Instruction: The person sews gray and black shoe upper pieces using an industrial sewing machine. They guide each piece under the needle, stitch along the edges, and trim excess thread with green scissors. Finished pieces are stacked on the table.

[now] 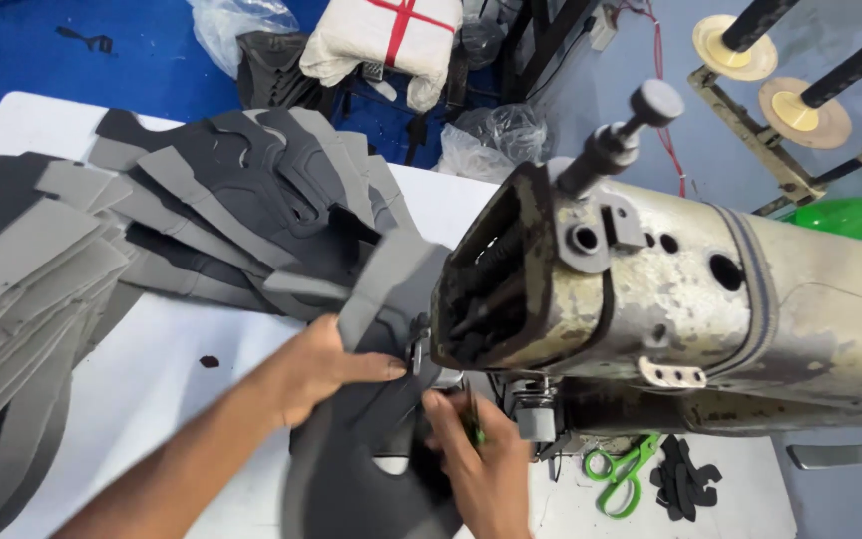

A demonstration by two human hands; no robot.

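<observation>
2 hands were kept on a dark grey cut fabric piece [371, 469] at the sewing machine [650, 299] needle area. The left hand [316, 369] was pressed flat on its upper edge; the right hand [476, 459] was pinched closed on its lower part. For a clean seam, the piece should be held taut and fed evenly. Its long axis ran from the table [152, 389] edge up toward the stacked grey pieces [182, 210].

The left hand [316, 374] presses a grey cut piece [371, 439] flat beside the head of a worn sewing machine [650, 289]; the right hand [476, 469] pinches the same piece under the needle area. Grey pieces [202, 220] lie fanned over the white counter [152, 389]. Green scissors [623, 477] rest below the machine.
</observation>
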